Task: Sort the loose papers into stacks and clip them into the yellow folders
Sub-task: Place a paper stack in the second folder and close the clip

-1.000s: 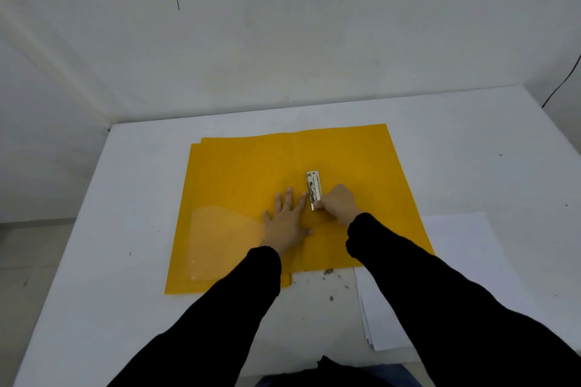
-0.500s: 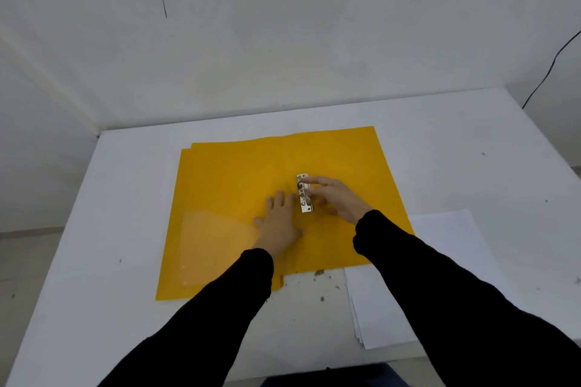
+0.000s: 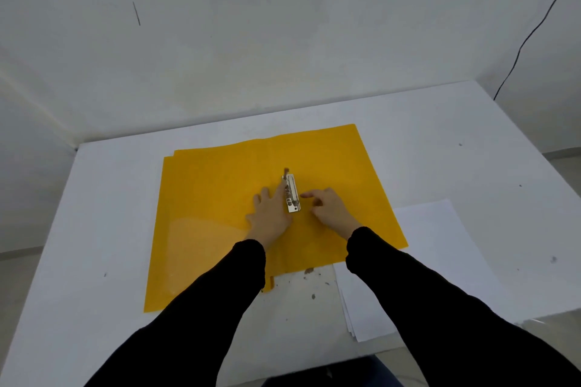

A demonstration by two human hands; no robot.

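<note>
Bench (image 3: 94,229) — white top, scuffed, with dark specks near its front edge; set into a corner of white walls.

Yellow folder (image 3: 204,214) — lying open and flat at the bench's centre. A second yellow edge shows along its far-left border and a small yellow tab at its near edge, so another folder appears to lie underneath.

Left hand (image 3: 272,214) — palm down on the folder, fingers spread and extended, holding nothing; fingertips reach up along the left side of the clip.

Metal clip (image 3: 291,193) — silver, long and narrow, fixed along the folder's centre fold; whether its lever is raised cannot be told.

Right hand (image 3: 330,207) — resting on the right leaf just beside the clip, fingers loosely curled toward it; nothing visibly gripped. Contact between fingertip and clip cannot be confirmed.

Both sleeves black.

Stack of white papers (image 3: 440,245) — on the bench right of the folder, partly tucked under its right leaf; edges slightly fanned at the near corner.

Black cable (image 3: 528,38) — running down the right wall.
</note>
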